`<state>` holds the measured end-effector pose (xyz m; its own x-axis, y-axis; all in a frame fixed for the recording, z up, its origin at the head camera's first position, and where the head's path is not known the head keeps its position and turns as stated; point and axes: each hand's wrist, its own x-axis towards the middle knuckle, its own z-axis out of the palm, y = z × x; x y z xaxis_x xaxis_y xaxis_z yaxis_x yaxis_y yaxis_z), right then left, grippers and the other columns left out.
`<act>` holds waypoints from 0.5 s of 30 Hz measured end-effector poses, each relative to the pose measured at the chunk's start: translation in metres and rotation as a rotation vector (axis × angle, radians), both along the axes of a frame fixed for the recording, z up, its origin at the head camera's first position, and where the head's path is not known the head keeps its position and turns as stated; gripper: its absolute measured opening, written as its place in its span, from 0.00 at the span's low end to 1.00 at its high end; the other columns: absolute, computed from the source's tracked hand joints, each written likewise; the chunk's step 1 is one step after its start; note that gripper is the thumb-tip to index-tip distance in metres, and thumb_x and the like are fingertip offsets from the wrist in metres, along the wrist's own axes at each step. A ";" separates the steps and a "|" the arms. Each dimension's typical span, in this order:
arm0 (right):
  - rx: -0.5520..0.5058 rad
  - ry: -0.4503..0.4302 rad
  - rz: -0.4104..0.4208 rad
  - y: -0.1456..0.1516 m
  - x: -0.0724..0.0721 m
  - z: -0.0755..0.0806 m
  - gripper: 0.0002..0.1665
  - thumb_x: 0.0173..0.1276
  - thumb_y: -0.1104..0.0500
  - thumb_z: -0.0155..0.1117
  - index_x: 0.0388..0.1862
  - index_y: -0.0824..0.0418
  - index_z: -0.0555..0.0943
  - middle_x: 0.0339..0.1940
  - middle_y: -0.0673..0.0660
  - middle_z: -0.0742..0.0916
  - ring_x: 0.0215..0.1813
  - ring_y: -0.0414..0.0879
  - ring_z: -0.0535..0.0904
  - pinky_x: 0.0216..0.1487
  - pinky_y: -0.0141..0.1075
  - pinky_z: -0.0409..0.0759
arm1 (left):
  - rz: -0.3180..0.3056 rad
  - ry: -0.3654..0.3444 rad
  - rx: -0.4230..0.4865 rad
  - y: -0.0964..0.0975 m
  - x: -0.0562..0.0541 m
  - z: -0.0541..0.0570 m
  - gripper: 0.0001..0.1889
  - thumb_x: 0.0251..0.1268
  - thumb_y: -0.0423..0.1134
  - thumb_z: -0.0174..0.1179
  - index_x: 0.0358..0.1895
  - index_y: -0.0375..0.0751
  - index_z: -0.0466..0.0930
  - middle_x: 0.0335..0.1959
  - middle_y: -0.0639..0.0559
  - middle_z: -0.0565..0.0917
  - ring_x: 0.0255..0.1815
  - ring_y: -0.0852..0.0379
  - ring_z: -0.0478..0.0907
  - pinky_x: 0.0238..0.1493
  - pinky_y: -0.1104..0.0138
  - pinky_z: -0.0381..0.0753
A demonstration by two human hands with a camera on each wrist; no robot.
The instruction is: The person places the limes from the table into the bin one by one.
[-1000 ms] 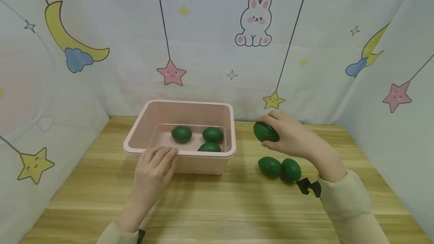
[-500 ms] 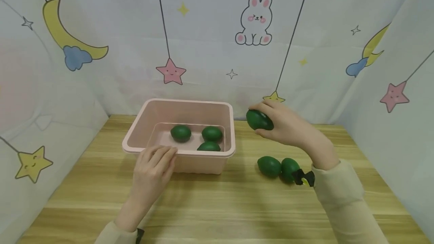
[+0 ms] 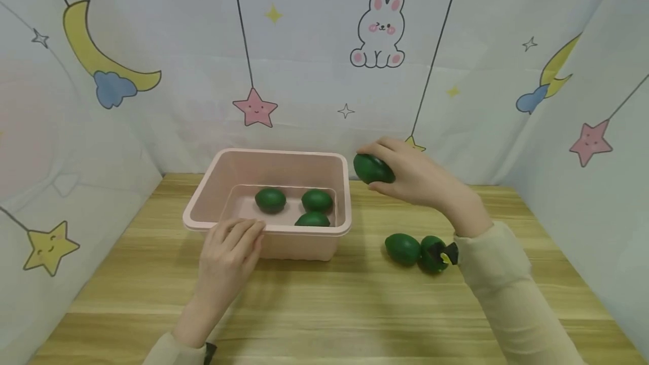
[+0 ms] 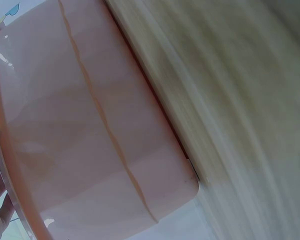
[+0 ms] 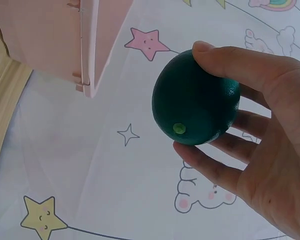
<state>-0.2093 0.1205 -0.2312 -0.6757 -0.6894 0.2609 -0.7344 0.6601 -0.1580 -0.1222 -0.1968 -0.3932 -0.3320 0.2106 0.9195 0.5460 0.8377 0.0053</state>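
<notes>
My right hand (image 3: 413, 176) holds a dark green avocado (image 3: 373, 168) in the air, just right of the pink plastic box (image 3: 341, 190). In the right wrist view, the thumb and fingers wrap round the avocado (image 5: 190, 100), whose pale stem spot shows. My left hand (image 3: 228, 255) grips the front rim of the box, its fingers hooked over the edge. Three avocados lie inside: one at left (image 3: 271, 200), another at right (image 3: 317, 201), and a third partly hidden by the front rim (image 3: 312, 219).
Two more avocados lie touching on the wooden table (image 3: 324, 308), right of the box: a left one (image 3: 403, 249) and a right one (image 3: 431, 261), partly covered by a black strap end at the right sleeve. A patterned white cloth (image 3: 304, 72) stands behind and at both sides.
My right hand has risen and moved left towards the box with the avocado in it. The left hand has stayed on the rim.
</notes>
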 end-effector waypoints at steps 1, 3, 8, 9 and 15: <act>0.004 -0.006 0.001 -0.002 -0.001 0.001 0.33 0.60 0.54 0.70 0.64 0.56 0.72 0.57 0.55 0.79 0.54 0.49 0.75 0.56 0.45 0.77 | 0.001 -0.001 0.000 0.000 0.000 0.000 0.13 0.70 0.39 0.53 0.41 0.36 0.85 0.36 0.44 0.86 0.41 0.43 0.79 0.45 0.52 0.74; 0.013 -0.017 0.003 -0.006 -0.002 0.002 0.34 0.61 0.53 0.70 0.65 0.55 0.71 0.58 0.55 0.79 0.55 0.49 0.75 0.55 0.45 0.77 | 0.004 -0.003 -0.001 -0.001 0.000 0.000 0.13 0.70 0.39 0.53 0.41 0.36 0.85 0.36 0.44 0.86 0.41 0.43 0.79 0.45 0.52 0.74; 0.021 -0.018 0.015 -0.015 -0.005 0.004 0.33 0.61 0.52 0.70 0.65 0.54 0.72 0.58 0.54 0.79 0.55 0.48 0.75 0.54 0.43 0.77 | 0.003 0.000 0.000 0.000 0.000 -0.001 0.13 0.70 0.39 0.52 0.41 0.36 0.85 0.35 0.44 0.86 0.40 0.43 0.79 0.44 0.53 0.74; 0.020 -0.017 0.017 -0.016 -0.006 0.005 0.33 0.60 0.52 0.70 0.64 0.54 0.72 0.58 0.54 0.79 0.54 0.48 0.75 0.54 0.43 0.77 | 0.002 0.002 -0.001 0.000 0.000 -0.001 0.13 0.70 0.39 0.52 0.41 0.36 0.85 0.35 0.44 0.86 0.40 0.43 0.79 0.44 0.53 0.74; 0.033 -0.013 0.032 -0.026 -0.011 0.008 0.33 0.60 0.53 0.70 0.65 0.53 0.72 0.57 0.53 0.80 0.53 0.48 0.76 0.53 0.42 0.78 | 0.003 0.000 0.000 0.000 0.000 0.000 0.13 0.70 0.39 0.53 0.41 0.36 0.86 0.35 0.45 0.86 0.40 0.43 0.79 0.44 0.53 0.75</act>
<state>-0.2203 0.0944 -0.2233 -0.6567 -0.7185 0.2291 -0.7530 0.6415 -0.1463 -0.1219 -0.1969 -0.3933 -0.3326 0.2092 0.9196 0.5431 0.8396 0.0054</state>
